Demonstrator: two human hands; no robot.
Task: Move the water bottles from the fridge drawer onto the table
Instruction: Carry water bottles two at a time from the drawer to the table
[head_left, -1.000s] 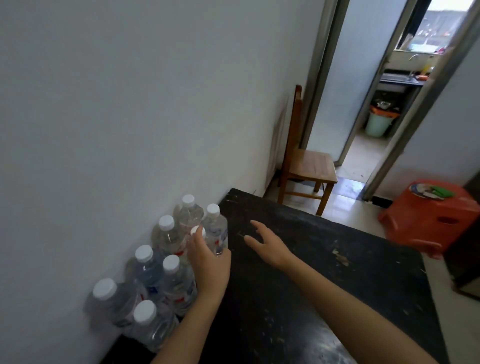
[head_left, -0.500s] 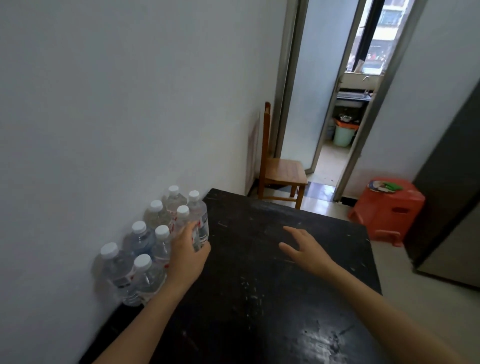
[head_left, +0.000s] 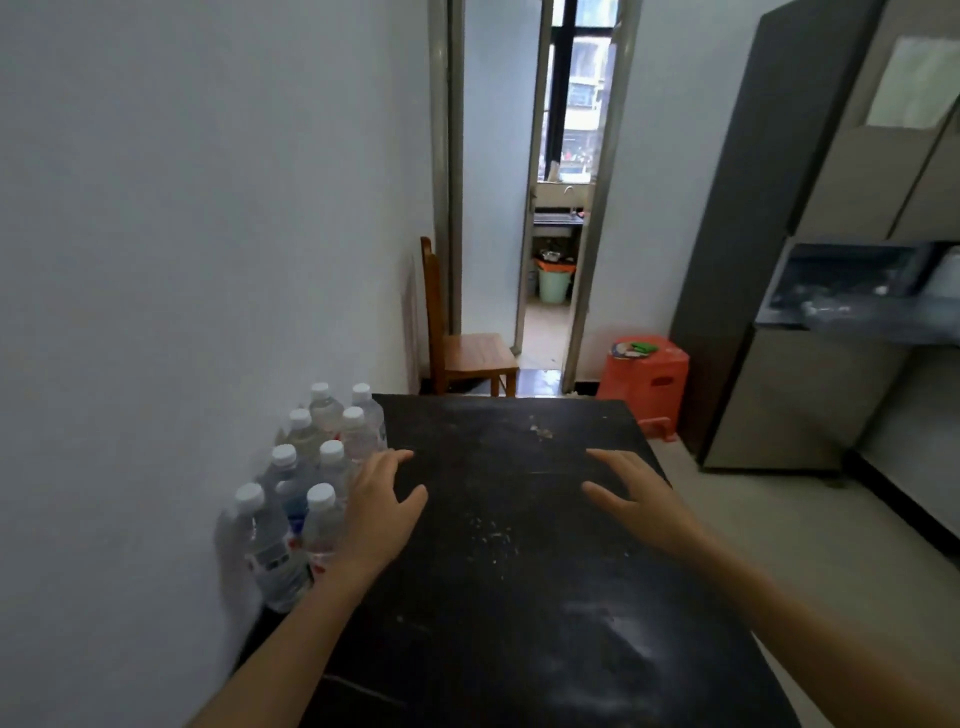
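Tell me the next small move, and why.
Probably turn right and reach for the open fridge drawer: both the left hand and right hand hover empty over the table, the bottles stand by the wall, and the drawer seems to hold more.

We have open room over the scuffed black surface (head_left: 519, 597) from 11 to 1 o'clock. At 9 to 10 o'clock, clear white-capped plastic water bottles (head_left: 322, 467) crowd against the white wall (head_left: 182, 260), just beside our left hand (head_left: 379, 514).

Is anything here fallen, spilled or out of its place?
No bottle lies fallen: the water bottles all stand upright by the wall. Only the fridge drawer stands open, and the black table bears pale scuffs and crumbs.
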